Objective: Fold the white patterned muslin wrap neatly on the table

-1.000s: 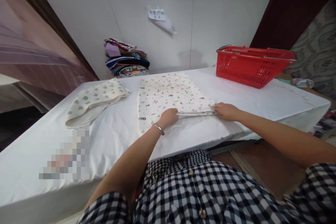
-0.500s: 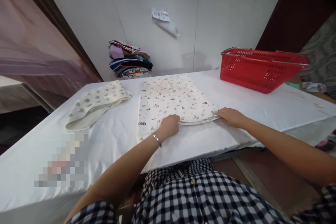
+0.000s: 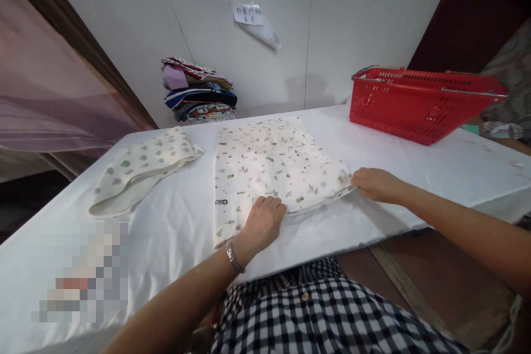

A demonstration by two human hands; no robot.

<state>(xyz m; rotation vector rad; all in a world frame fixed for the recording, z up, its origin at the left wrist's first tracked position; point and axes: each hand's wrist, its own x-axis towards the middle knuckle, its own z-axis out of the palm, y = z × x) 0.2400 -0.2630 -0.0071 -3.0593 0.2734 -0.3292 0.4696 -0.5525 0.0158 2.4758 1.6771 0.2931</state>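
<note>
A white cloth (image 3: 265, 166) with small dark and green prints lies folded flat on the table, its layers showing along the near edge. My left hand (image 3: 265, 220) is closed on that near edge, left of its middle; the fingertips are partly hidden. At the near right corner my right hand (image 3: 375, 183) pinches the cloth, holding the corner slightly off the tabletop. Left of it rests another folded white cloth (image 3: 145, 163) with grey and green spots, which neither hand touches.
The white-covered table (image 3: 174, 249) carries a red plastic basket (image 3: 415, 105) at the back right. A stack of folded fabrics (image 3: 201, 91) stands by the wall at the back left. A paper label (image 3: 249, 14) hangs on the wall. A pinkish curtain (image 3: 53, 88) borders the left.
Both hands keep hold of the near edge. My left hand has come nearer to me, and my right hand has shifted a little outward, drawing the printed cloth's edge along.
</note>
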